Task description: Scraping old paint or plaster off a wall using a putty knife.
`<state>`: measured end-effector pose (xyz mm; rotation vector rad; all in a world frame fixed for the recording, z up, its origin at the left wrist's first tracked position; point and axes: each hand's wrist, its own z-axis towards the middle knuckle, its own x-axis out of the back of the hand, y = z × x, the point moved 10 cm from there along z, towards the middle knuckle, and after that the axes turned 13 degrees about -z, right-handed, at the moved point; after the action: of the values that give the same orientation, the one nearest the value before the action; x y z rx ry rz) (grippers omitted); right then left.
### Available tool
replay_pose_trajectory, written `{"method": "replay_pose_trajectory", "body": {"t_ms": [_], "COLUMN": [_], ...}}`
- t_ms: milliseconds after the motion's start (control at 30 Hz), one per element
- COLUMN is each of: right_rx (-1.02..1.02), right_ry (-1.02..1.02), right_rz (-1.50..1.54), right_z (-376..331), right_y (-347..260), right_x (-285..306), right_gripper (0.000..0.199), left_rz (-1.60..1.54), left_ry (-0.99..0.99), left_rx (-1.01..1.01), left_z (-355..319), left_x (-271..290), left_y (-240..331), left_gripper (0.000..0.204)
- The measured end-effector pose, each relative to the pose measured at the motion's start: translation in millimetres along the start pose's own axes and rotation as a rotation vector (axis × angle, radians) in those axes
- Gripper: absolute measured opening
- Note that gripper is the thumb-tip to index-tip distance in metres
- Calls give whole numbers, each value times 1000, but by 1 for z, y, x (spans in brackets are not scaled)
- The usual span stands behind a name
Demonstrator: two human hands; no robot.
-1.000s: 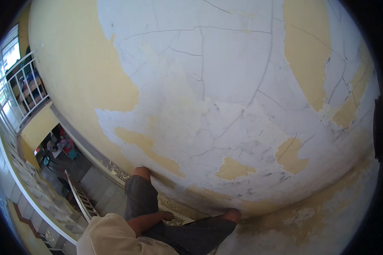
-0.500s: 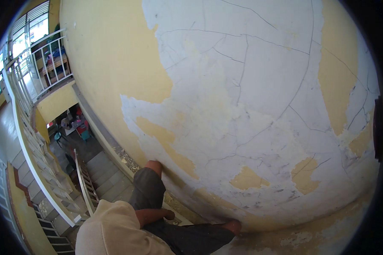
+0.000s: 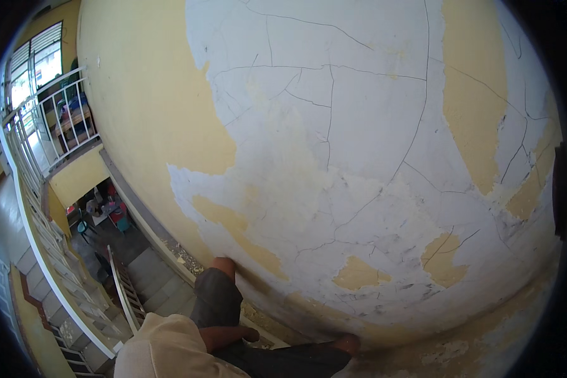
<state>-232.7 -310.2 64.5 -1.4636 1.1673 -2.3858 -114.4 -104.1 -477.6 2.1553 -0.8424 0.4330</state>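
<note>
My left hand (image 3: 251,334) rests low over my lap, closed and curled. Its fingers are in shadow, and I cannot make out whether anything is in them. The bare forearm comes out of a beige sleeve (image 3: 160,343). Dark grey shorts (image 3: 217,299) cover my bent legs, and both knees are close to the wall. My right hand is out of view. In front of me rises a cracked wall (image 3: 372,132), its yellow paint peeled off in large patches down to a whitish layer.
On the left, a white railing (image 3: 26,195) runs beside a stairwell with grey steps (image 3: 164,283). Lower down are a teal stool (image 3: 82,228) and cluttered furniture. Paint flakes (image 3: 186,258) lie along the ledge at the wall's foot. Windows (image 3: 47,60) stand at the far left.
The view has turned slightly, so the wall's cracks and patches sit further left and lower. My left hand stays over my lap, still curled.
</note>
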Motion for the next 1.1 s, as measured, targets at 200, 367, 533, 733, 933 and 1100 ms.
{"method": "replay_pose_trajectory", "body": {"t_ms": [200,367,533,733,933,1100], "right_rx": [-6,-18,-24,-13,-20,-31], "right_ry": [-11,-15,-26,-39,-53,-77], "right_rz": [-3,0,7,-1,-4,-9], "right_z": [-1,2,3,5,8,9], "right_y": [6,8,11,13,13,16], "right_x": [-5,-12,-14,-14,-19,-22], "right_gripper": [40,41,41,41,42,42], "left_rz": [96,25,-120,-638,-598,-649], "left_ry": [58,10,614,2273,2359,2333], "left_rx": [-144,-110,113,755,688,675], "left_z": [-12,-23,-113,-369,-387,-386], "left_x": [19,28,178,329,348,346], "left_y": [23,36,-36,-158,-131,-131], "left_gripper": [28,33,37,56,51,54]}}
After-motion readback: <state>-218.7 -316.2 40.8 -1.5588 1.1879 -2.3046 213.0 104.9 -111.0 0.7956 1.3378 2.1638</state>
